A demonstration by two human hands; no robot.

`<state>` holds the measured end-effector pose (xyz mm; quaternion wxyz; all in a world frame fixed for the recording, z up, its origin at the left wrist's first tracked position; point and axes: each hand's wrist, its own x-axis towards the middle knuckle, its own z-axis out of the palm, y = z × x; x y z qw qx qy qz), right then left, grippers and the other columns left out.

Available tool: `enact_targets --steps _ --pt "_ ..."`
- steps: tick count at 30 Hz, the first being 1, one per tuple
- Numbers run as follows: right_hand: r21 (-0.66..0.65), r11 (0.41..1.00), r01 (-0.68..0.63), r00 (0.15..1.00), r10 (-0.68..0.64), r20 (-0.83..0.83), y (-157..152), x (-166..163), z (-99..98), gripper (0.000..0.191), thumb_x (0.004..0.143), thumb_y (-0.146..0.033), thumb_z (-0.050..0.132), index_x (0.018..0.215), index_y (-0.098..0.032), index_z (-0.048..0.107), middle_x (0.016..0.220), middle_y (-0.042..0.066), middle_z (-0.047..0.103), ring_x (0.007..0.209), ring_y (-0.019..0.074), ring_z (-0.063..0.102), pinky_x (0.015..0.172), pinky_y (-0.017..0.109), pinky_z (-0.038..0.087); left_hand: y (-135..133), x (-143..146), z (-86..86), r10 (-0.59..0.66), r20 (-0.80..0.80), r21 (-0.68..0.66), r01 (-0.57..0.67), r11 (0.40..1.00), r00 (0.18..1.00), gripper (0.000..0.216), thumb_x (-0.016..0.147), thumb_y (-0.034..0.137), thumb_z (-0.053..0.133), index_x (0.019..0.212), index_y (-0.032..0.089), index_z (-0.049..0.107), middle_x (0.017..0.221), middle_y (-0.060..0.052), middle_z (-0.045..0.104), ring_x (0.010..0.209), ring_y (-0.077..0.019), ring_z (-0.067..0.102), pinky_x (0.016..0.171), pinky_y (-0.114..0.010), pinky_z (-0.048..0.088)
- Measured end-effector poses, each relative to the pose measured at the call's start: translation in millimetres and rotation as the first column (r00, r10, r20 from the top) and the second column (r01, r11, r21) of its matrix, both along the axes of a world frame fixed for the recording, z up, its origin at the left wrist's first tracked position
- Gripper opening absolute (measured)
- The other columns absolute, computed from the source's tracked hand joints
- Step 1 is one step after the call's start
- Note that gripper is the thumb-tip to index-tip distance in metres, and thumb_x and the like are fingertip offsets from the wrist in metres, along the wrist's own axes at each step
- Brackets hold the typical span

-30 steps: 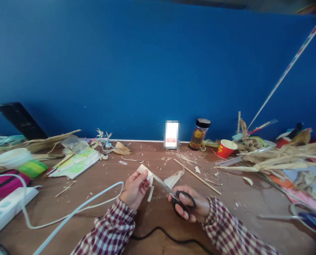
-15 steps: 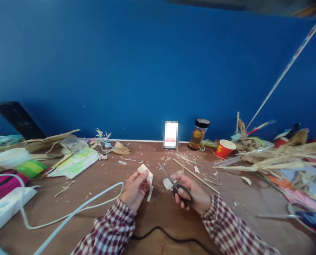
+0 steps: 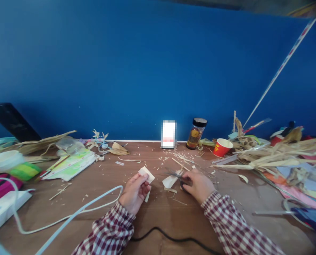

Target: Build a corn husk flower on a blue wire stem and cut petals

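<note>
Between the thumb and fingers of my left hand [image 3: 135, 191] is a pale, flat piece of husk [image 3: 148, 174], with a narrow strip hanging below the fingers. My right hand [image 3: 200, 186] is low over the table, closed at the dark handles of a pair of scissors [image 3: 183, 185]. The blades point left and look blurred; whether they are apart I cannot tell. Just under them lies a whitish husk scrap [image 3: 170, 181], with a thin curl of trimming in front of it. A thin stick [image 3: 179, 163] lies beyond my right hand, partly hidden by it.
A lidded jar [image 3: 196, 134], a red paper cup [image 3: 222, 148] and a blurred-out bright panel [image 3: 168, 134] stand near the blue wall. Dried husks [image 3: 269, 152] pile up at right. A white power strip [image 3: 6, 212] and cables lie at left, a black cord [image 3: 171, 239] in front.
My right hand has turned palm down and lowered the scissors to the table over the whitish scrap. My left hand still holds its piece, now tilted slightly differently. The view has shifted slightly.
</note>
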<state>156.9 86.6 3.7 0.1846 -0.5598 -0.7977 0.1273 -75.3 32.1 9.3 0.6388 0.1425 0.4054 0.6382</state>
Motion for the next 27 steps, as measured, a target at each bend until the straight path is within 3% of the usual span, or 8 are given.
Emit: enact_targets --steps 4,8,10,15,18,21,24,27 --pt "-0.248 0.966 -0.079 0.995 0.063 -0.074 8.6 7.6 -8.5 0.025 0.061 -0.029 0.068 0.083 -0.018 0.065 0.055 -0.003 0.051 0.052 0.0131 0.047 0.051 0.025 0.031 -0.6 2.2 -2.1 -0.018 -0.041 0.002 0.018 1.0 0.999 0.006 0.071 0.007 0.063 0.075 0.011 0.06 0.056 0.0 0.058 0.044 -0.0054 0.054 0.044 -0.014 0.05" --pt "-0.355 0.897 -0.263 0.956 0.192 -0.224 13.6 17.5 -15.9 0.026 0.067 -0.028 0.062 0.091 -0.017 0.061 0.056 -0.004 0.051 0.048 0.0095 0.043 0.047 0.022 0.028 -1.4 4.8 -2.8 0.005 -0.068 0.01 -0.004 1.0 0.998 0.006 0.07 0.008 0.064 0.074 0.011 0.06 0.06 0.0 0.059 0.049 -0.0063 0.055 0.047 -0.016 0.051" --pt "-0.373 0.884 -0.284 0.948 0.199 -0.248 12.1 18.4 -14.5 0.027 0.07 -0.029 0.06 0.094 -0.017 0.058 0.058 -0.004 0.052 0.048 0.0088 0.043 0.047 0.021 0.028 -1.9 6.0 -3.1 0.005 -0.093 0.004 -0.005 1.0 0.996 0.007 0.069 0.009 0.066 0.074 0.011 0.061 0.06 0.0 0.059 0.05 -0.0063 0.055 0.047 -0.015 0.051" --pt "-0.196 0.98 -0.026 0.997 0.012 -0.071 4.3 8.2 -0.8 0.016 0.064 -0.023 0.064 0.074 -0.019 0.053 0.056 -0.006 0.049 0.051 0.0092 0.044 0.049 0.021 0.027 -3.8 8.2 -4.3 -0.032 -0.124 -0.012 0.031 0.999 0.992 0.014 0.064 0.013 0.072 0.073 0.011 0.062 0.058 0.0 0.058 0.048 -0.0052 0.053 0.045 -0.014 0.049" --pt "-0.203 0.977 -0.064 0.998 0.057 -0.042 2.8 5.3 5.0 0.007 0.069 -0.021 0.06 0.066 -0.019 0.054 0.055 -0.005 0.05 0.052 0.0095 0.045 0.05 0.021 0.028 -4.1 8.1 -5.4 -0.047 -0.134 -0.017 0.045 0.999 0.99 0.02 0.059 0.019 0.076 0.071 0.012 0.061 0.054 0.002 0.057 0.046 -0.0051 0.051 0.044 -0.014 0.048" --pt "-0.213 0.972 -0.097 0.995 0.09 -0.046 2.2 5.5 7.5 0.006 0.073 -0.026 0.057 0.074 -0.021 0.06 0.057 -0.003 0.055 0.054 0.0115 0.049 0.051 0.022 0.03 -3.3 8.2 -6.6 -0.05 -0.16 -0.015 0.048 0.999 0.986 0.026 0.056 0.025 0.078 0.071 0.012 0.061 0.053 0.002 0.056 0.046 -0.0047 0.051 0.044 -0.013 0.047" --pt "-0.136 0.987 -0.086 0.986 0.065 -0.153 -4.0 -1.6 9.0 0.014 0.08 -0.029 0.05 0.077 -0.021 0.061 0.061 -0.001 0.059 0.057 0.0132 0.052 0.054 0.024 0.035 -4.1 11.0 -7.7 -0.06 -0.244 0.007 0.064 0.998 0.968 0.029 0.056 0.03 0.077 0.072 0.012 0.061 0.054 0.003 0.055 0.047 -0.0044 0.049 0.045 -0.014 0.045" --pt "-0.061 0.992 -0.115 0.919 0.083 -0.384 -18.8 -18.8 9.2 0.016 0.081 -0.036 0.052 0.081 -0.02 0.056 0.067 0.0 0.059 0.059 0.0128 0.053 0.056 0.024 0.04 -7.8 17.0 -9.3 -0.092 -0.383 0.038 0.115 0.993 0.919 0.028 0.059 0.033 0.075 0.07 0.012 0.06 0.056 0.002 0.058 0.047 -0.0049 0.049 0.046 -0.016 0.043"
